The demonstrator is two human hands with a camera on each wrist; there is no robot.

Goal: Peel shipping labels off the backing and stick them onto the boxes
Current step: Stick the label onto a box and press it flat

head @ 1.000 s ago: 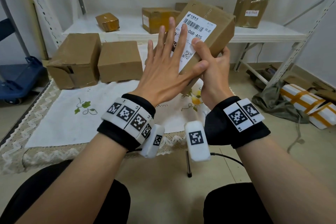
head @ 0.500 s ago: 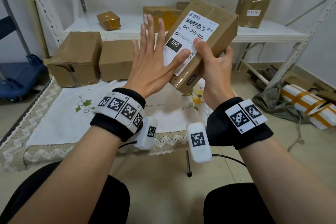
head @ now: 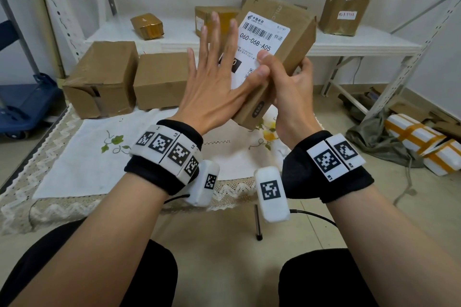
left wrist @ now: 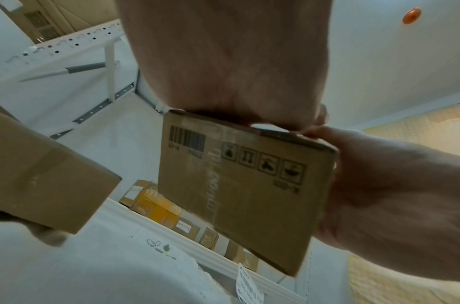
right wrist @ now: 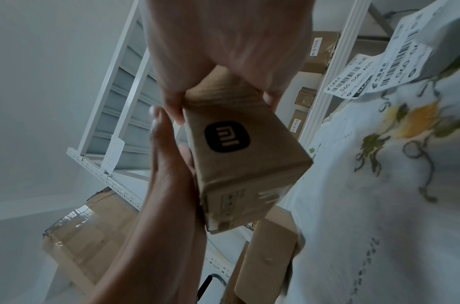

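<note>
The person sat with a cardboard box (head: 284,62) lifted off the table and tilted, its far end raised toward the shelf. The right hand (head: 290,92) gripped the box from the near side, thumb curled over the upper face and fingers wrapped round beneath. A white shipping label (head: 262,40) with a barcode lay stuck on that upper face, its lower part hidden behind the hands. The left hand (head: 212,87) was spread flat, fingers straight and fanned, with the palm laid against the label's left side and the thumb reaching across to meet the right thumb. From the right wrist view a black rounded logo (right wrist: 226,136) showed on the box's end face.

Below them lay a white embroidered cloth (head: 99,157) edged with lace. Two plain brown boxes (head: 129,77) stood side by side at its far left edge. On the white shelf (head: 349,45) behind sat several smaller parcels, one at the right carrying a small white tag (head: 347,15). More loose labels (right wrist: 374,70) hung over the cloth's edge, as far as the blurred wrist view let me judge.
</note>
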